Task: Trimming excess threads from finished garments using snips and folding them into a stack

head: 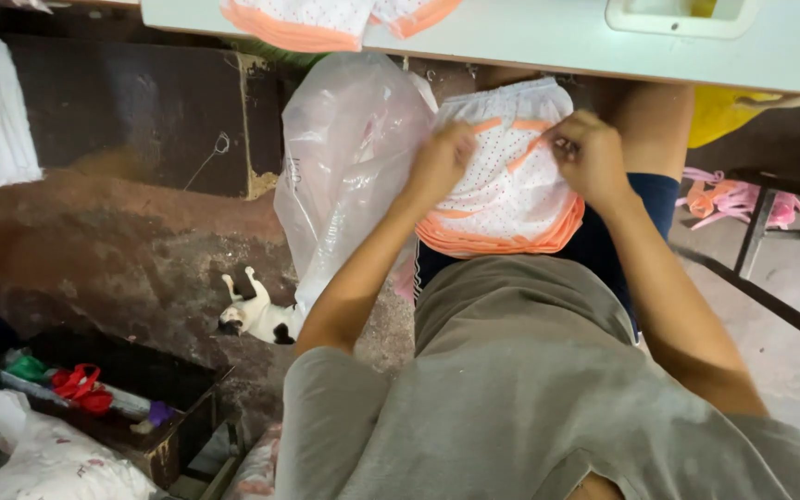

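A stack of white dotted garments with orange trim (509,190) lies on my lap under the table's edge. My left hand (443,159) presses on the stack's left side, fingers curled over the top piece. At the upper right of the stack, my right hand (588,153) pinches the orange trim. A clear plastic bag (344,157) hangs beside my left knee. More of the same dotted garments (312,23) lie on the white table (530,37) above.
A small black-and-white cat (256,317) lies on the concrete floor at left. A dark wooden box (155,412) with red and green scraps stands lower left. Pink fabric pieces (738,202) and a black metal table frame (756,231) are at right.
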